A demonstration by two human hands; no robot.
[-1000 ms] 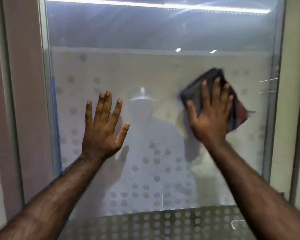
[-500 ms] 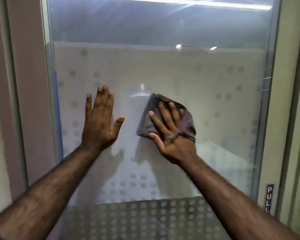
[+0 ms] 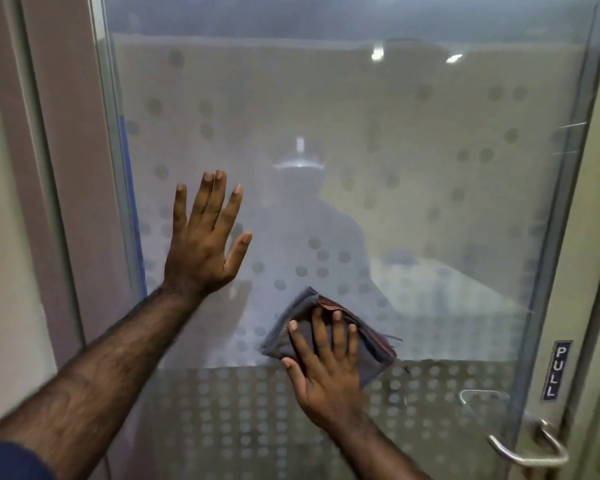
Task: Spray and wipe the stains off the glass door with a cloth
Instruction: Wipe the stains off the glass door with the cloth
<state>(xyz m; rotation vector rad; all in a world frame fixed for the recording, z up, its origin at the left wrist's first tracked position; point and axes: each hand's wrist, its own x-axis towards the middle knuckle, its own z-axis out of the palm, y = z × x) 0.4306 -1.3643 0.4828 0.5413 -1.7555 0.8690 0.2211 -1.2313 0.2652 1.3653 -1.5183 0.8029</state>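
At the far left stands the pale door frame [image 3: 59,188], and just beside it the edge of the glass door [image 3: 413,202], frosted and scattered with grey dots. The left hand [image 3: 201,244] lies flat against the glass, fingers spread wide and pointing up, thumb out to the side, with nothing in it. Its forearm runs down toward the lower left corner, where a bit of dark blue sleeve [image 3: 11,459] shows.

Lower and to the right, the right hand [image 3: 323,368] is also spread flat, palm pressing a grey cloth [image 3: 371,344] against the pane. The cloth is bunched and folded under the fingers, sticking out past them above, to the left and to the right, with a reddish-brown edge at the top. It sits right where the lighter frosting meets the denser dotted band below.

Further right, a "PULL" label [image 3: 555,370] is fixed near the door's edge, with the metal handle [image 3: 530,448] below it.
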